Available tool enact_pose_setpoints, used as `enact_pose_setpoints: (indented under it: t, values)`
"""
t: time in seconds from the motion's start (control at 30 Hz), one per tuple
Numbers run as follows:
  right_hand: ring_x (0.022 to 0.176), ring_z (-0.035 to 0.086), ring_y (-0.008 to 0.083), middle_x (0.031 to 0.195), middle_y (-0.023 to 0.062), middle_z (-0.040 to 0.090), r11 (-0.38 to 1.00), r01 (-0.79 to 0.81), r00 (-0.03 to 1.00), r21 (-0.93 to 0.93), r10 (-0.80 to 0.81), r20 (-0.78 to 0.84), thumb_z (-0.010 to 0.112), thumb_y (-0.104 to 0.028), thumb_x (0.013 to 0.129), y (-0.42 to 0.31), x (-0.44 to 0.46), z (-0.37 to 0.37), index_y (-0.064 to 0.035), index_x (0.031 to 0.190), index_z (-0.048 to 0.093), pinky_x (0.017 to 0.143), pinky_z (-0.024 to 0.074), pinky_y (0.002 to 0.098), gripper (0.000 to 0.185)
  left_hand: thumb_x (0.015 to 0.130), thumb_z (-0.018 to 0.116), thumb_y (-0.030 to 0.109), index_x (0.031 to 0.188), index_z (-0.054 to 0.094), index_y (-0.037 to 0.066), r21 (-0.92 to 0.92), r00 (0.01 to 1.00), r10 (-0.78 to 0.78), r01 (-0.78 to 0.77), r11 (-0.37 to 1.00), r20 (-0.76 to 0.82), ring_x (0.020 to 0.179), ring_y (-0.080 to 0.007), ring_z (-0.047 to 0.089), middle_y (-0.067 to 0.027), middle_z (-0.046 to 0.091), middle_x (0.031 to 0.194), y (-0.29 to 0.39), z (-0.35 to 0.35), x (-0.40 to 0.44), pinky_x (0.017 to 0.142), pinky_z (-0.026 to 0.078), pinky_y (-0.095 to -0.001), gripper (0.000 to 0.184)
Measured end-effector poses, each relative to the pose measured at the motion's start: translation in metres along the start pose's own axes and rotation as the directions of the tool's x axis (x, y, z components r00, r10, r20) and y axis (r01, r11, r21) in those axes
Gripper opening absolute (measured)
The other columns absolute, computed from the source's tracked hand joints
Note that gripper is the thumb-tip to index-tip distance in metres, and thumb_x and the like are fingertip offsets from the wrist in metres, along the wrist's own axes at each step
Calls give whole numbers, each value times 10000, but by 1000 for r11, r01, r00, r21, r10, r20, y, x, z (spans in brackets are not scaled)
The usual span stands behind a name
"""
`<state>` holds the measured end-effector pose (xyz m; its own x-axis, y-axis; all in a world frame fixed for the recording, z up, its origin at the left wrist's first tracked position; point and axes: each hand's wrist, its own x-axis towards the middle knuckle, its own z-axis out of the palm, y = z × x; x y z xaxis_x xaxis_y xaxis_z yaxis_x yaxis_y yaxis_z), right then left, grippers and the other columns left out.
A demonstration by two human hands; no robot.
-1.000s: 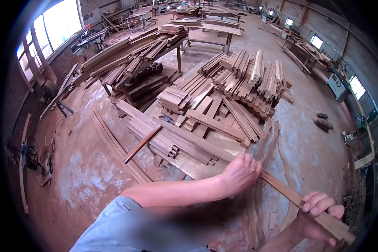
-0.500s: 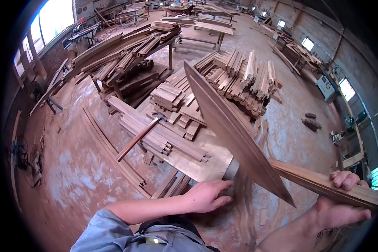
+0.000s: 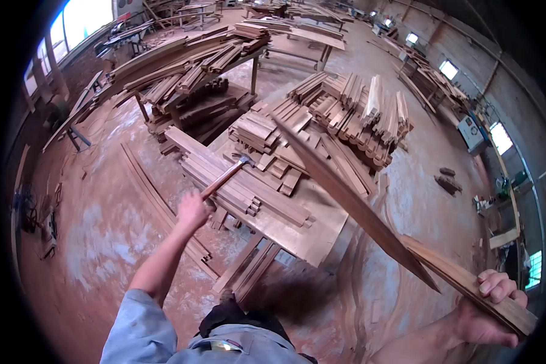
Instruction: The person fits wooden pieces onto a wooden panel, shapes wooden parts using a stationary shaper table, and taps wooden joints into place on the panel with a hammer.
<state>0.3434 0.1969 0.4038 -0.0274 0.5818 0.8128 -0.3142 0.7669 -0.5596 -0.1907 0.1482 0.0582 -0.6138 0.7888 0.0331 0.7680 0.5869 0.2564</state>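
Note:
My left hand (image 3: 194,209) is closed round the wooden handle of a hammer (image 3: 225,177), whose metal head rests over the wood strips on the bench. My right hand (image 3: 488,306) grips the end of a brown wooden moulding (image 3: 449,267) at the right. A second, wider moulding with a pointed, angled end (image 3: 352,203) meets the held one at a corner and slants up and left above the bench. How the two pieces are joined is hidden. Below the hammer lie several long wood strips (image 3: 267,203) on the bench (image 3: 321,236).
Short boards (image 3: 253,130) are stacked on the bench, with larger piles of milled wood (image 3: 352,115) behind. A rack at the left bears long lumber (image 3: 182,67). Long strips (image 3: 158,200) lie on the dusty floor (image 3: 97,242), left of the bench.
My left hand has swung up and left from near my body and taken hold of the hammer handle. The joined mouldings have tilted and shifted slightly, with my right hand still gripping.

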Motion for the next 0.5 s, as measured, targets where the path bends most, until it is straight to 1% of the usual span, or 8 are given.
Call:
enact_pose_setpoints:
  t: [0.03, 0.13, 0.23, 0.27, 0.37, 0.43, 0.47, 0.5]
  values:
    - [702, 541, 203, 759, 58, 545, 999, -37, 999, -39, 37, -7, 669, -763, 682, -5, -7, 7, -137, 914, 569, 720, 436, 366, 675, 759, 751, 310, 1253, 470, -1, 85, 999, -37, 34, 996, 35, 1053, -403, 589, -253, 605, 1130, -28, 18, 7, 897, 492, -474, 648]
    - [684, 549, 201, 752, 58, 551, 985, -104, 994, -135, 97, -55, 662, -770, 685, -14, -27, 32, -135, 907, 556, 708, 447, 357, 680, 753, 698, 264, 1130, 547, 4, -7, 930, -112, 123, 992, 351, 1006, -375, 635, -225, 653, 1074, -57, 26, 20, 856, 518, -466, 482]
    - [692, 555, 208, 760, 64, 562, 971, -129, 985, -203, 102, -136, 659, -773, 686, -15, -47, 55, -127, 915, 559, 708, 455, 353, 692, 755, 657, 259, 1023, 618, 13, -36, 914, -44, 65, 997, 403, 951, -376, 662, -232, 681, 991, -74, 38, 29, 834, 525, -476, 366]
    - [715, 560, 220, 769, 71, 570, 965, -95, 988, -245, 62, -139, 657, -775, 686, -12, -50, 63, -117, 936, 571, 718, 468, 360, 710, 741, 638, 265, 935, 658, 12, -126, 939, -47, 96, 987, 342, 961, -387, 651, -262, 666, 986, -76, 42, 26, 847, 517, -482, 319]
    - [733, 562, 228, 774, 80, 574, 968, -131, 978, -213, 91, -190, 660, -774, 682, -13, -64, 83, -107, 953, 579, 735, 477, 373, 724, 729, 638, 260, 976, 650, 1, -215, 923, -7, 97, 972, 385, 923, -409, 652, -277, 661, 952, -76, 37, 16, 821, 515, -489, 358]
    - [730, 573, 232, 781, 91, 578, 948, -83, 969, -307, 5, -248, 647, -774, 697, 0, -76, 101, -101, 977, 564, 710, 494, 373, 734, 727, 624, 227, 1003, 600, -31, -462, 984, 29, 57, 885, 178, 827, -432, 652, -268, 659, 823, -90, 48, -17, 754, 517, -477, 379]
    - [728, 577, 234, 784, 94, 580, 936, -74, 960, -345, -27, -278, 640, -775, 703, 6, -82, 112, -96, 994, 556, 699, 499, 373, 744, 735, 631, 207, 970, 571, -41, -529, 952, 27, 144, 836, 303, 735, -375, 666, -238, 644, 756, -98, 50, -27, 688, 527, -453, 346]
    - [725, 580, 236, 786, 96, 581, 923, -68, 951, -379, -55, -304, 632, -777, 709, 14, -89, 124, -91, 1011, 548, 687, 504, 373, 754, 766, 641, 199, 934, 545, -22, -613, 930, -37, 270, 743, 365, 600, -261, 635, -157, 602, 668, -88, 27, -46, 566, 513, -401, 294]
